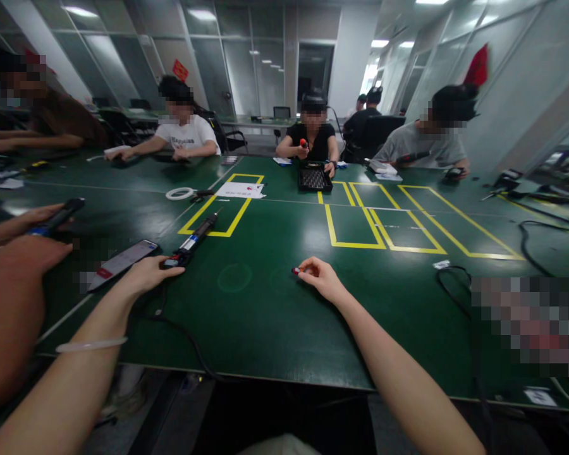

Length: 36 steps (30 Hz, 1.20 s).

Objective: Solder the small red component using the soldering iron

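My left hand (149,275) is closed around the rear end of an electric screwdriver (195,239). The screwdriver lies slanted over the green table, its thin bit pointing away from me and to the right. A black cord (183,332) runs along the table below that hand. To the right, my right hand (321,278) pinches a small red and dark piece (296,271) between thumb and fingertips, just above the tabletop; its kind is too small to make out. A phone (123,260) lies beside my left hand.
Yellow tape outlines (355,245) mark the green table (275,341). Farther back are a white paper sheet (239,189), a white cable coil (179,194) and a black case (315,178) before a seated person. A co-worker's arm (16,297) reaches in at left. Black cables (455,268) lie right.
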Available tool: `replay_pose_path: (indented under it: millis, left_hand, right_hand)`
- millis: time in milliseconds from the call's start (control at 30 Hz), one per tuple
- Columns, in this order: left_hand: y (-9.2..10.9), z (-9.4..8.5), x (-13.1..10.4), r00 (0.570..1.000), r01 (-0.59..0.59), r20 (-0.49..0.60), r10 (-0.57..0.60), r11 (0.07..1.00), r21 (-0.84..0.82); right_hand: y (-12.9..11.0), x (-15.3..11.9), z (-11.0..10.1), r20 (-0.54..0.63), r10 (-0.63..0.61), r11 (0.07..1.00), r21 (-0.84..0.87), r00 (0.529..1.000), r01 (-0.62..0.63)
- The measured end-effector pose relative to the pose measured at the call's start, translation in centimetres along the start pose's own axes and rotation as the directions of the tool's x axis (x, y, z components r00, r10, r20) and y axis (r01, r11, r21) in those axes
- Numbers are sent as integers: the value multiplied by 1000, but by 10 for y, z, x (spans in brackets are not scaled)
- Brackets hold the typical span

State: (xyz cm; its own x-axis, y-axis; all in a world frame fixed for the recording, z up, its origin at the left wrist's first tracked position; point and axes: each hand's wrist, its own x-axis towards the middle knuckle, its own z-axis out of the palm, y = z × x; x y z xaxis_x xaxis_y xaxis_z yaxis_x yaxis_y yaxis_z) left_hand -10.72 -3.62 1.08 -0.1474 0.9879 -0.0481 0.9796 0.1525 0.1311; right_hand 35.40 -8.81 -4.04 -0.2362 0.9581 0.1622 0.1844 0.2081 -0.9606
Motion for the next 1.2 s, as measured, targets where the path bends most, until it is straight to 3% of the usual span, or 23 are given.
replay_pose_path:
  millis: [100, 267, 633, 800, 967, 1200]
  left_hand:
    - [18, 0, -5, 995, -18, 97, 15, 999, 28]
    - [55, 7, -11, 990, -96, 102, 97, 995, -11]
    - [186, 24, -51, 946, -315, 80, 313, 949, 12]
    - [233, 31, -74, 919, -395, 31, 394, 918, 30]
    - [256, 38, -90, 891, -454, -1, 455, 889, 56]
    - [258, 42, -96, 858, -511, -19, 513, 856, 80]
  right_hand:
    - [1, 0, 1, 8, 11, 1000, -2, 1000, -11]
    - [0, 1, 2, 7, -9, 998, 63, 1000, 9]
    - [-3, 0, 1, -18, -33, 999, -30, 999, 32]
    - [-5, 0, 1, -69, -67, 996, -65, 995, 62]
    - [-7, -2, 2, -50, -192, 961, -213, 980, 177]
    - [-8, -1, 9, 6, -236, 834, -513, 972, 205]
